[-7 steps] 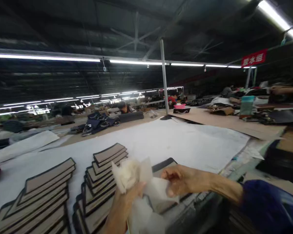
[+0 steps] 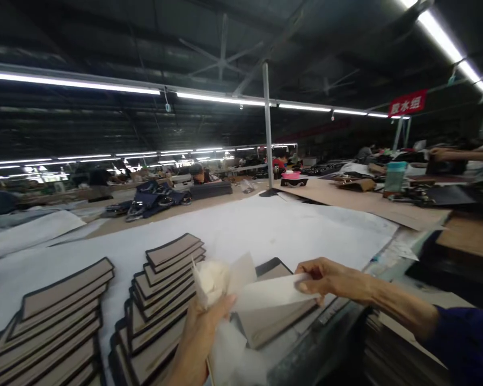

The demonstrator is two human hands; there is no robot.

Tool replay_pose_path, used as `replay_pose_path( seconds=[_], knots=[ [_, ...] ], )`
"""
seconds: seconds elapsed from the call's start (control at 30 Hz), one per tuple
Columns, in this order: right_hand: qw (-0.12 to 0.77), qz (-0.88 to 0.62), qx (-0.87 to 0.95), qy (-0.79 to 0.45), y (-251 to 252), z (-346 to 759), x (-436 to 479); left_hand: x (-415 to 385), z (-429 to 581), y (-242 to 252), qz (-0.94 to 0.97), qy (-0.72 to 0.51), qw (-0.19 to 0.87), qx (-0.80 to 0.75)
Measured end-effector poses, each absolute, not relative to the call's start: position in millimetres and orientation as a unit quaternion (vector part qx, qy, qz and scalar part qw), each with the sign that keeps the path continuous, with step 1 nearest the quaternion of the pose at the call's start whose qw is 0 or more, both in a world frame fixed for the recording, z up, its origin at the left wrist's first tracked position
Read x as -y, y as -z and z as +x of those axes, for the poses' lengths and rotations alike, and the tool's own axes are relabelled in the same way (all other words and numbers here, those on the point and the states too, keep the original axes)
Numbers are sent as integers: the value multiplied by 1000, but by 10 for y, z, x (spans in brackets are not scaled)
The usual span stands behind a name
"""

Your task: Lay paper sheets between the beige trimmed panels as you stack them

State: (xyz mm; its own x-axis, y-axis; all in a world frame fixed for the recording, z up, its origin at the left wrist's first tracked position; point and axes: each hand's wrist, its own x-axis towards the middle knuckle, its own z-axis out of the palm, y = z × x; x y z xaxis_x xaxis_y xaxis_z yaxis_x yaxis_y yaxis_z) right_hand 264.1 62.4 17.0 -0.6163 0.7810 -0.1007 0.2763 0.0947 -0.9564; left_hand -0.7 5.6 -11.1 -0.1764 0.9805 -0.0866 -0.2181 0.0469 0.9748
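Over the dark-edged panel point(image 2: 273, 323), the right hand point(image 2: 332, 280) pinched a thin white strip point(image 2: 265, 293), and left of it the left hand point(image 2: 207, 324) gripped a crumpled white wad point(image 2: 214, 277), so uneven pulling could perhaps tear the strip.

1 head camera looks forward over table point(image 2: 298, 228); left hand point(image 2: 205, 320), right hand point(image 2: 329, 280) close, low; ceiling point(image 2: 104, 45) up top.
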Motion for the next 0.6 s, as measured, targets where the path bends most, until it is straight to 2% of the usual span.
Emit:
replay_pose_path(
  seconds=[0.17, 0.4, 0.6],
  knots=[
    [292, -448, 656, -533, -102, 2729, -612, -42, 21, 206, 446, -500, 472, -573],
    [255, -492, 681, -479, 26, 2753, -662, -30, 37, 302, 493, -411, 450, -621],
    [271, -512, 685, -441, 284, 2793, -765, -128, 15, 432, 541, -355, 434, -627]
  ],
)
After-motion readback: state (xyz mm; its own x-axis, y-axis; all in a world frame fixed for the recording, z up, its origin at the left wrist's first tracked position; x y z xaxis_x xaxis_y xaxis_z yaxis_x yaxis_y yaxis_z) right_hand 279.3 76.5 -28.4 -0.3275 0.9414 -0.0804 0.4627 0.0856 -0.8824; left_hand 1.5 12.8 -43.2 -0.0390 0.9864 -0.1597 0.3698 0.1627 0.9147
